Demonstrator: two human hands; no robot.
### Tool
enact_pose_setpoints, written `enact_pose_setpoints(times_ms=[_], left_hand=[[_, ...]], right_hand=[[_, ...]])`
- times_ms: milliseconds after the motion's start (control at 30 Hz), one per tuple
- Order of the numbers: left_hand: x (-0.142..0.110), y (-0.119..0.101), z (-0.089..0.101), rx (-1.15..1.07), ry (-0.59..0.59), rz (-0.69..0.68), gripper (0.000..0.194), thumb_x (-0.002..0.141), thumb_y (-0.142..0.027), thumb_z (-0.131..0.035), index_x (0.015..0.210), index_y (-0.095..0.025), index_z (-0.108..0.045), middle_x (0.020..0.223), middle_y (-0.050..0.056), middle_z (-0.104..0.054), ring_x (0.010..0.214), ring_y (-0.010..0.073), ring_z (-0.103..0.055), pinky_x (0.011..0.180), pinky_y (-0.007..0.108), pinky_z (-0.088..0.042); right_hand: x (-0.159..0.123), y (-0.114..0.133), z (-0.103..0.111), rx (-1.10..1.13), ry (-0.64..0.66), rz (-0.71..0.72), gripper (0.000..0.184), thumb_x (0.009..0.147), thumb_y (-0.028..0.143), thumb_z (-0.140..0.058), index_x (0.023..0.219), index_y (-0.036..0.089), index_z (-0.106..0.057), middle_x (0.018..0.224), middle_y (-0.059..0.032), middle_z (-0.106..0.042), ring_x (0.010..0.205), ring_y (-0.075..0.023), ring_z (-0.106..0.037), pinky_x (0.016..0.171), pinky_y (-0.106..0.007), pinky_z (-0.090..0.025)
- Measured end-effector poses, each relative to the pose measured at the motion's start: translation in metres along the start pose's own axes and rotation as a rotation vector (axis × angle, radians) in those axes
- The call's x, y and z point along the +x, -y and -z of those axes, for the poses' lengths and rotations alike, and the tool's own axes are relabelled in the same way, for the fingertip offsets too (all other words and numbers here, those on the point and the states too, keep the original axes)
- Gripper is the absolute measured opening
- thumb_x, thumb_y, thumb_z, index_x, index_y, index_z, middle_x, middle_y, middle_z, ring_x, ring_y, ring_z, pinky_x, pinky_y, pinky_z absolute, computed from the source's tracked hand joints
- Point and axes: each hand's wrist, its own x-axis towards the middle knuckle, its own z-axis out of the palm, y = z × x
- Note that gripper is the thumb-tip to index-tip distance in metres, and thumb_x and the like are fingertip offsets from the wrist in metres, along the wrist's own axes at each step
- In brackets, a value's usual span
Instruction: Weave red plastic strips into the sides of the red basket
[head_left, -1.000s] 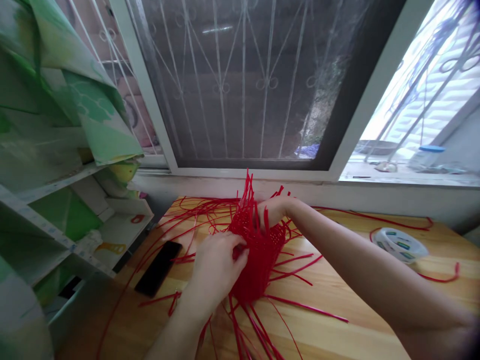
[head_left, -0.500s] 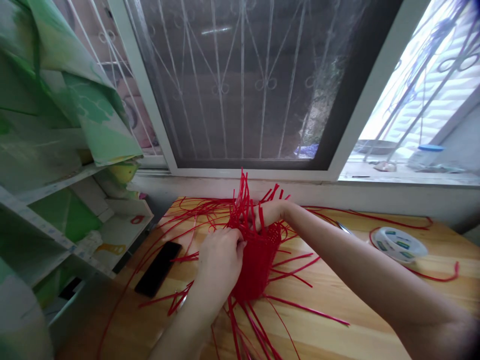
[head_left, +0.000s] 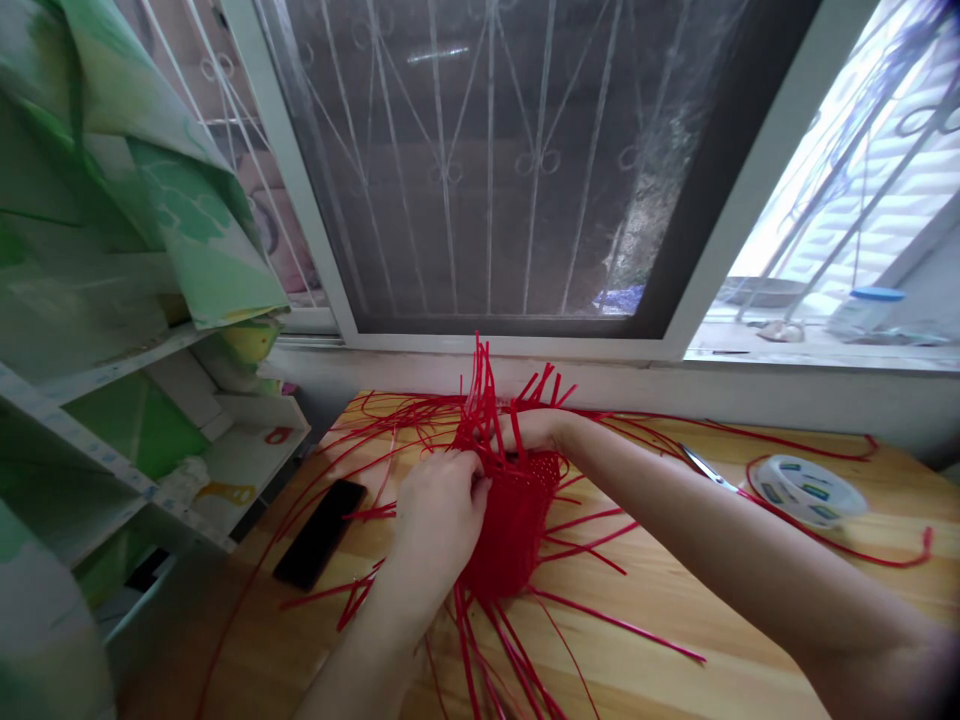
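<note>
A red woven basket (head_left: 506,540) stands on the wooden table, with long loose red strands (head_left: 480,400) sticking up from its rim and others spreading out from its base. My left hand (head_left: 442,505) is closed at the left side of the rim, thumb and fingers pinching the weave there. Over the rim from the right comes my right hand (head_left: 525,430), reaching into the basket's mouth among the upright strands. Its fingertips are mostly hidden by strands and the basket wall.
A black phone (head_left: 321,535) lies to the left. On the right are scissors (head_left: 705,466) and a clear round plastic tub (head_left: 810,490), with a red strand running past them. Shelves (head_left: 251,430) border the table's left side; a window (head_left: 487,180) rises behind.
The view has shifted slightly, so more of the scissors shows beside my right forearm. Both hands stay at the basket rim with only slight movement.
</note>
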Motion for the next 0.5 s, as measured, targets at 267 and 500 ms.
enact_pose_setpoints(times_ms=[267,500], left_hand=[[-0.002,0.002,0.001,-0.09,0.019,-0.02,0.012,0.079,-0.022,-0.052,0.078,-0.018,-0.063,0.08,0.003,-0.063,0.074,0.0176,-0.054,0.065,0.029,-0.037],[-0.003,0.002,0.0,-0.16,0.009,-0.029,0.008,0.078,-0.021,-0.055,0.078,-0.019,-0.063,0.082,0.001,-0.064,0.077,0.0173,-0.055,0.068,0.029,-0.038]], right_hand=[[0.002,0.0,-0.004,-0.033,-0.026,0.013,0.026,0.066,0.01,-0.048,0.084,0.012,-0.067,0.056,0.0033,-0.06,0.042,-0.0057,-0.043,0.042,-0.017,-0.035],[-0.014,0.01,0.001,-0.083,0.035,0.023,0.026,0.062,0.01,-0.057,0.087,0.014,-0.065,0.074,0.0015,-0.066,0.057,-0.0093,-0.055,0.054,-0.02,-0.043]])
